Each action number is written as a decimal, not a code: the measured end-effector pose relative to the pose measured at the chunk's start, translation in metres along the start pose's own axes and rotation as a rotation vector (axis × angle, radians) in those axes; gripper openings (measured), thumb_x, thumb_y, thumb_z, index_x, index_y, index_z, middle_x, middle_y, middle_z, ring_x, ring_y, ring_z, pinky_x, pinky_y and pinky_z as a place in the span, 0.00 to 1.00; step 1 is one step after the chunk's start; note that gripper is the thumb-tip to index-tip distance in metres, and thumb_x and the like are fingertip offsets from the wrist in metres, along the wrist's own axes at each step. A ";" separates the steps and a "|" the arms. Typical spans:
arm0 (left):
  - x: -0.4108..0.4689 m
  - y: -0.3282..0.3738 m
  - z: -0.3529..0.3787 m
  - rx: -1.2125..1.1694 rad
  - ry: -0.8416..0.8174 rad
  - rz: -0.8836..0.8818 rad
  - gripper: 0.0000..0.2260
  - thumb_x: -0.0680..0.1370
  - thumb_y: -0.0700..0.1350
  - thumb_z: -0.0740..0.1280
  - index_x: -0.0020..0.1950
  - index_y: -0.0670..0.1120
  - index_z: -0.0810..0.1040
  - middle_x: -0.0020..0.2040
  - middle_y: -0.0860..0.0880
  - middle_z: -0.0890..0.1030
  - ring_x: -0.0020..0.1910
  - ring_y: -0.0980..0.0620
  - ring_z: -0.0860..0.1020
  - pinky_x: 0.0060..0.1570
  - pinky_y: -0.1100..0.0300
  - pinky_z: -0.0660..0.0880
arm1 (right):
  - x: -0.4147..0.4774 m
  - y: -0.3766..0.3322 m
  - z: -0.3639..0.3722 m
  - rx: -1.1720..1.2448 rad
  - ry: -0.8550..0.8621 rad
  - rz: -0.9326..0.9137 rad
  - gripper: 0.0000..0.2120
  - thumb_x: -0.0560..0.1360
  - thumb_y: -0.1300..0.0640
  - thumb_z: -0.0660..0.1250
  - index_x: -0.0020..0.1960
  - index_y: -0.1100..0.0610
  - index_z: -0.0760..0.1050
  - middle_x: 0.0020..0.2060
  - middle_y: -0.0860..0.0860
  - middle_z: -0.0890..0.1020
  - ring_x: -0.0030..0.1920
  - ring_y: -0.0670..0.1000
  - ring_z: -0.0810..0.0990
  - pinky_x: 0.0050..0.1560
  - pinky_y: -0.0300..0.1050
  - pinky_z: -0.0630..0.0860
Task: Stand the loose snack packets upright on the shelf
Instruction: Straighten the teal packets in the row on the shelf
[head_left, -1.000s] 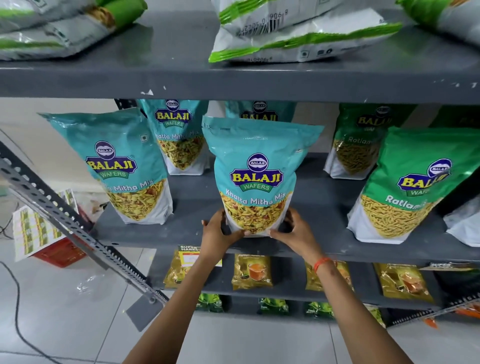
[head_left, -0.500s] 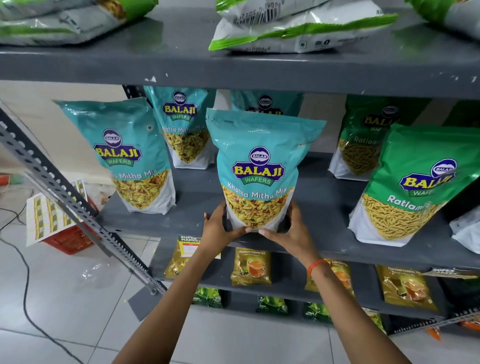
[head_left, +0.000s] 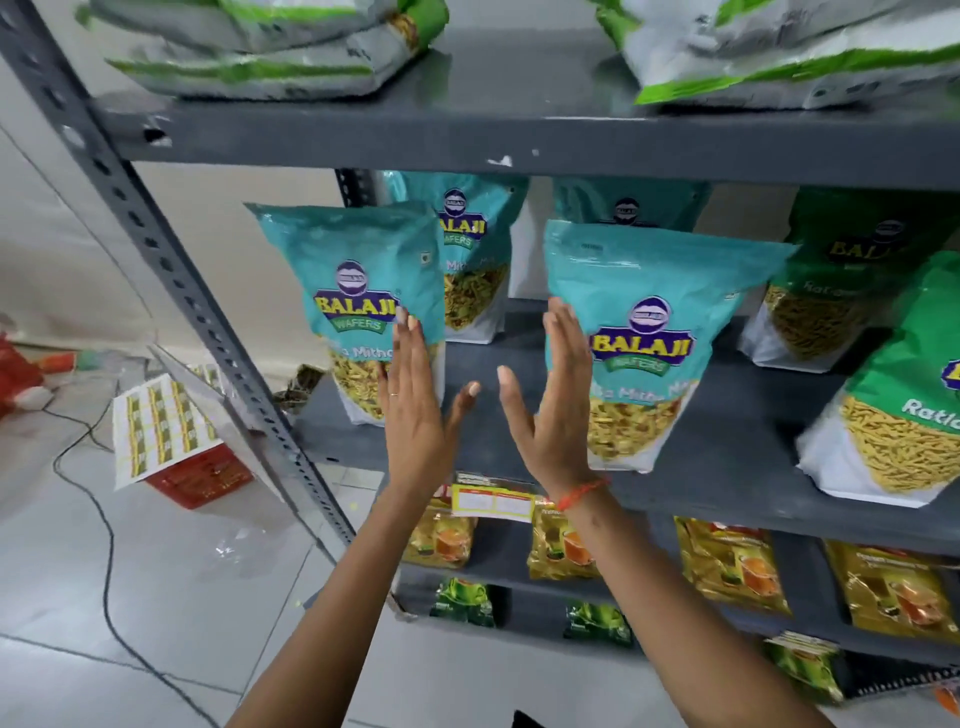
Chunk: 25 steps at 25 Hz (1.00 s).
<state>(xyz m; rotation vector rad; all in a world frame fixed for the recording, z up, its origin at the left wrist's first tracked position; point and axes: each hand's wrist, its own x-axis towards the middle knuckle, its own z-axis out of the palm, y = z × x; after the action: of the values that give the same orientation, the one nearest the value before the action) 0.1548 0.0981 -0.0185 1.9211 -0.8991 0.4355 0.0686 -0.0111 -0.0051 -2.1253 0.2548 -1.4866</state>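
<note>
Free shelf (head_left: 488, 431) gap betw two teal packets (head_left: 363, 291) (head_left: 654, 332)

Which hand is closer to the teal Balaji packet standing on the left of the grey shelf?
Left. The left hand overlaps the left teal Balaji packet's lower right edge; the right hand is farther right, beside another packet.

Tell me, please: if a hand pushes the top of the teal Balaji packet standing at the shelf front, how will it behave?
The teal packet would probably tip backward: it is tall on a narrow base. Its glossy film looks slippery, so it may slide on the grey shelf. It seems puffy and light.
</note>
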 end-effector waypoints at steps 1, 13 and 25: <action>0.005 -0.018 -0.011 0.012 0.021 -0.034 0.36 0.77 0.62 0.56 0.76 0.52 0.40 0.77 0.54 0.44 0.78 0.51 0.45 0.75 0.52 0.44 | -0.003 -0.004 0.019 0.008 -0.027 0.038 0.29 0.78 0.53 0.62 0.74 0.59 0.55 0.74 0.55 0.61 0.76 0.52 0.57 0.75 0.46 0.57; 0.018 -0.145 -0.049 -0.442 -0.318 -0.511 0.26 0.72 0.47 0.72 0.67 0.52 0.66 0.63 0.58 0.74 0.64 0.55 0.71 0.57 0.68 0.71 | -0.041 0.023 0.127 0.128 -0.511 0.763 0.25 0.67 0.51 0.75 0.61 0.52 0.71 0.52 0.46 0.78 0.56 0.48 0.77 0.41 0.23 0.68; -0.014 -0.099 -0.024 -0.368 -0.291 -0.578 0.29 0.69 0.49 0.75 0.66 0.46 0.66 0.63 0.46 0.77 0.60 0.48 0.76 0.57 0.51 0.75 | -0.063 0.038 0.069 0.063 -0.467 0.779 0.28 0.61 0.45 0.76 0.59 0.49 0.72 0.52 0.45 0.83 0.52 0.44 0.80 0.52 0.38 0.76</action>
<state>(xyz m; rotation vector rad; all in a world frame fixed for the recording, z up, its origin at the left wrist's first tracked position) 0.2200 0.1531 -0.0753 1.8132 -0.5122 -0.3379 0.1134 0.0064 -0.0938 -1.9117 0.7388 -0.5342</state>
